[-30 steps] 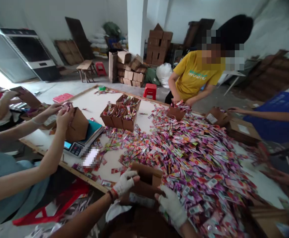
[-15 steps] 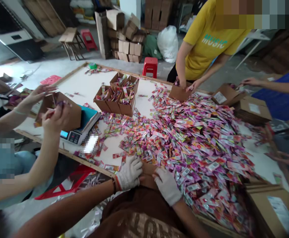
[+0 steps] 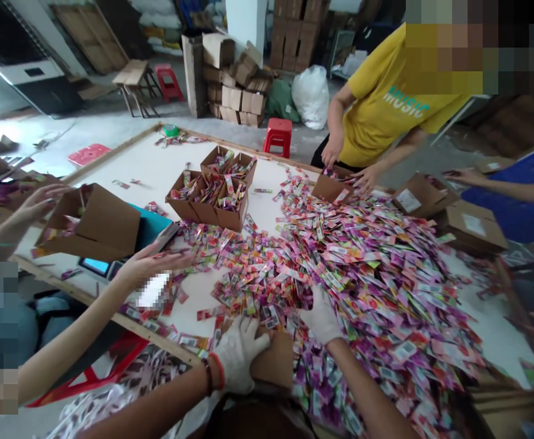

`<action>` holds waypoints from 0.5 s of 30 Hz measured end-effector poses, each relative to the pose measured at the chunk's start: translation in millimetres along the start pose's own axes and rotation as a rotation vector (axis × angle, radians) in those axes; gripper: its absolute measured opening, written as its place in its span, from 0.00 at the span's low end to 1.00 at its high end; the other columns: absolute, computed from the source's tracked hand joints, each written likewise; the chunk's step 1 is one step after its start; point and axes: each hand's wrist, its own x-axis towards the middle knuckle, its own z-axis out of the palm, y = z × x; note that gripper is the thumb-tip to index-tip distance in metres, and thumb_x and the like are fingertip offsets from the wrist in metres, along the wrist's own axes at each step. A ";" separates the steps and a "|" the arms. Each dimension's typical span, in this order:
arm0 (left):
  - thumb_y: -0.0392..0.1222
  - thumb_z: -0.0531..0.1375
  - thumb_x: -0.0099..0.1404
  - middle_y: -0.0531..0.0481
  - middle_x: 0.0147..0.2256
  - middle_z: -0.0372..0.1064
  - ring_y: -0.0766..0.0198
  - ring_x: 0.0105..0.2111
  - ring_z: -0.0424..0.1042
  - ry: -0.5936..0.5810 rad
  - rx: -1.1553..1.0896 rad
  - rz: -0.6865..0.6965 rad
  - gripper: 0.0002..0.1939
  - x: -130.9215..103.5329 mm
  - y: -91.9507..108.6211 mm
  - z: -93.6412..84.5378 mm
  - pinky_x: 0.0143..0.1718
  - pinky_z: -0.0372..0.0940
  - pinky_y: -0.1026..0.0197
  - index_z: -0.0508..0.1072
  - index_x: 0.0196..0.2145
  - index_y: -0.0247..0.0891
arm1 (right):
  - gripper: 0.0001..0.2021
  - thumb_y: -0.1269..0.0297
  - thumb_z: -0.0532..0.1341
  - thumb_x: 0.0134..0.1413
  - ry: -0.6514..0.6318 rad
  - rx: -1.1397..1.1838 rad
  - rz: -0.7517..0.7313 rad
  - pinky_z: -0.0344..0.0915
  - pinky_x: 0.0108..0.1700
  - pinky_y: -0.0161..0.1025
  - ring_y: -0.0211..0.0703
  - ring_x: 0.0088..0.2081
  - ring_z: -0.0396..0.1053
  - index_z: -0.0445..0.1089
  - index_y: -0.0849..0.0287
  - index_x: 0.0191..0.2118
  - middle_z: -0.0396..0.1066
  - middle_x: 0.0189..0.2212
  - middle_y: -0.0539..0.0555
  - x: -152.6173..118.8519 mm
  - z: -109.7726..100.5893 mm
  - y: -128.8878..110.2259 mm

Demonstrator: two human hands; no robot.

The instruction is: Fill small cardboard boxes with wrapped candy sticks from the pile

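Observation:
My left hand point(image 3: 241, 353), in a white glove, lies on a small brown cardboard box point(image 3: 273, 360) at the table's near edge, its thumb and fingers spread along the box's left and upper side. Right of the box, my right hand point(image 3: 321, 316), also gloved, reaches into the big pile of pink and purple packets point(image 3: 367, 256). Its fingertips are sunk among the packets, so what they hold, if anything, is hidden.
Filled small boxes point(image 3: 212, 192) stand mid-table. At left, a person's hands are by a tilted carton point(image 3: 97, 222) and a scale point(image 3: 95, 266). A person in a yellow shirt point(image 3: 386, 110) handles a box across the table. Stacked cartons point(image 3: 470, 225) are at right.
My right hand has left the small box and moved up into the pile. My left hand stays on the box. The person at left has tilted the carton and stretched a hand toward the packets.

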 end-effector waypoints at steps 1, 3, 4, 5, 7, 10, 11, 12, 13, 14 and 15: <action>0.53 0.67 0.37 0.37 0.50 0.61 0.39 0.48 0.62 0.041 -0.037 -0.051 0.49 -4.7 -9.0 -6.1 0.54 0.52 0.35 0.62 0.58 0.43 | 0.48 0.54 0.66 0.39 0.080 -0.091 0.063 0.54 0.58 0.52 0.60 0.61 0.54 0.47 0.62 0.65 0.51 0.62 0.70 13.5 4.3 1.8; 0.49 0.67 0.38 0.38 0.48 0.63 0.41 0.46 0.64 0.143 -0.145 -0.188 0.48 -16.8 -31.1 -20.1 0.51 0.57 0.39 0.62 0.59 0.42 | 0.59 0.50 0.70 0.31 0.061 -0.279 0.147 0.42 0.61 0.60 0.70 0.65 0.38 0.37 0.60 0.67 0.34 0.67 0.72 39.4 21.3 0.9; 0.47 0.67 0.38 0.39 0.48 0.63 0.42 0.46 0.65 0.204 -0.227 -0.273 0.47 -23.3 -43.2 -26.8 0.51 0.59 0.41 0.62 0.59 0.42 | 0.61 0.48 0.70 0.29 0.012 -0.344 0.171 0.39 0.60 0.63 0.73 0.65 0.34 0.35 0.58 0.68 0.30 0.67 0.71 51.7 31.3 -0.5; 0.45 0.68 0.39 0.40 0.48 0.64 0.43 0.46 0.66 0.267 -0.341 -0.373 0.47 -29.4 -55.4 -32.4 0.50 0.60 0.43 0.62 0.58 0.42 | 0.63 0.46 0.70 0.28 -0.023 -0.391 0.182 0.38 0.59 0.64 0.75 0.65 0.34 0.34 0.57 0.68 0.28 0.67 0.71 63.7 40.2 -1.3; 0.45 0.70 0.40 0.42 0.49 0.67 0.43 0.48 0.67 0.386 -0.691 -0.578 0.46 -39.1 -76.8 -38.7 0.49 0.64 0.46 0.61 0.58 0.42 | 0.62 0.48 0.70 0.29 -0.019 -0.452 0.186 0.42 0.58 0.64 0.75 0.64 0.37 0.33 0.55 0.68 0.29 0.67 0.70 86.5 50.3 0.3; 0.48 0.69 0.46 0.42 0.45 0.72 0.44 0.45 0.72 0.463 -1.420 -0.845 0.43 -42.9 -94.6 -34.7 0.44 0.69 0.46 0.59 0.58 0.40 | 0.47 0.54 0.62 0.45 0.077 -0.470 0.157 0.55 0.51 0.57 0.70 0.59 0.52 0.37 0.55 0.68 0.41 0.64 0.71 117.7 41.3 12.2; 0.48 0.69 0.47 0.41 0.42 0.74 0.44 0.42 0.74 0.459 -1.623 -0.913 0.41 -40.7 -96.4 -30.9 0.42 0.71 0.45 0.60 0.57 0.38 | 0.39 0.57 0.58 0.51 0.088 -0.454 0.142 0.57 0.49 0.54 0.67 0.57 0.56 0.42 0.56 0.67 0.49 0.61 0.71 126.9 33.4 17.3; 0.48 0.69 0.48 0.41 0.40 0.75 0.44 0.39 0.75 0.468 -1.768 -0.966 0.39 -36.9 -96.5 -26.6 0.39 0.72 0.45 0.62 0.55 0.36 | 0.33 0.62 0.55 0.54 0.079 -0.407 0.137 0.58 0.49 0.53 0.64 0.54 0.60 0.48 0.57 0.65 0.56 0.56 0.71 135.4 24.0 22.1; 0.46 0.70 0.47 0.41 0.38 0.76 0.44 0.38 0.76 0.515 -1.843 -0.998 0.37 -31.5 -95.4 -22.3 0.38 0.72 0.45 0.64 0.53 0.35 | 0.30 0.66 0.55 0.53 0.057 -0.335 0.144 0.58 0.49 0.52 0.62 0.51 0.62 0.52 0.58 0.64 0.62 0.51 0.71 142.9 14.0 26.3; 0.43 0.70 0.46 0.42 0.37 0.76 0.45 0.38 0.76 0.601 -1.862 -0.987 0.36 -24.9 -93.5 -18.2 0.38 0.73 0.46 0.66 0.52 0.36 | 0.30 0.69 0.56 0.51 0.029 -0.246 0.158 0.59 0.48 0.51 0.60 0.49 0.65 0.55 0.59 0.62 0.66 0.46 0.69 149.0 3.7 29.6; 0.39 0.71 0.45 0.44 0.38 0.77 0.47 0.38 0.76 0.716 -1.845 -0.942 0.35 -17.3 -91.1 -14.6 0.39 0.73 0.47 0.66 0.52 0.37 | 0.31 0.73 0.57 0.48 0.005 -0.153 0.177 0.60 0.48 0.51 0.59 0.46 0.67 0.57 0.60 0.61 0.68 0.42 0.67 153.4 -6.2 31.8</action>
